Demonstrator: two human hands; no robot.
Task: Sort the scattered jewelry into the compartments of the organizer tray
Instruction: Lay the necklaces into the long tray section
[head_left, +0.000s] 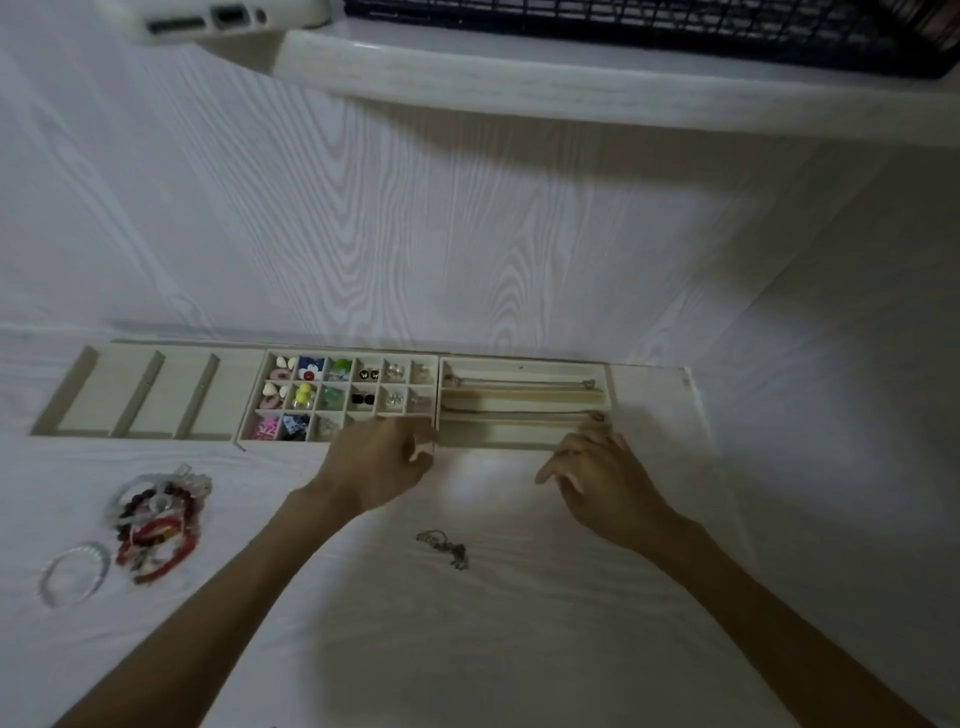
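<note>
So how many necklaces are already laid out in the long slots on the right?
2. One thin chain necklace lies stretched along the far slot, another thin chain necklace in the slot nearer the person. The hands cover part of the beige organizer tray, so another could be hidden.

Head view: worn high, looking forward and steeply down onto the surface (519, 623)
Reach: close, forearms entering from below
Far edge: organizer tray (156, 431), wall behind
</note>
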